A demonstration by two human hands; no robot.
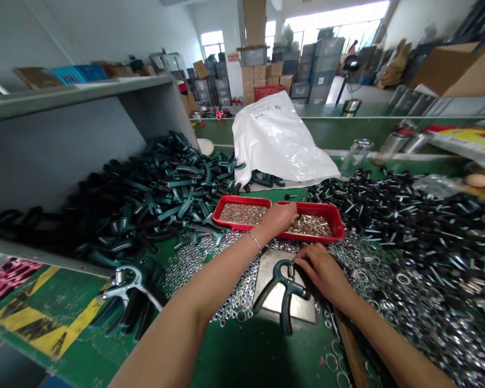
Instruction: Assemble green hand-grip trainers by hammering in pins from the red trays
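My left hand [281, 218] rests in a red divided tray [307, 205], its fingers on a pile of small brass-coloured metal pins [311, 226]; I cannot tell whether it holds any. My right hand [321, 272] lies over a teal spring hand grip [281, 280], which sits on a steel plate [275, 293]. That hand appears closed on a wooden handle [350, 345] running toward the lower right. The handle's upper end is hidden under the hand.
Heaps of steel rings [408, 302] surround the plate on the green bench. Piled teal and black hand grips [157, 199] fill the left, and black parts with metal pins [396, 226] lie right. A white plastic bag [275, 140] lies behind the tray, with stacked crates and cartons beyond.
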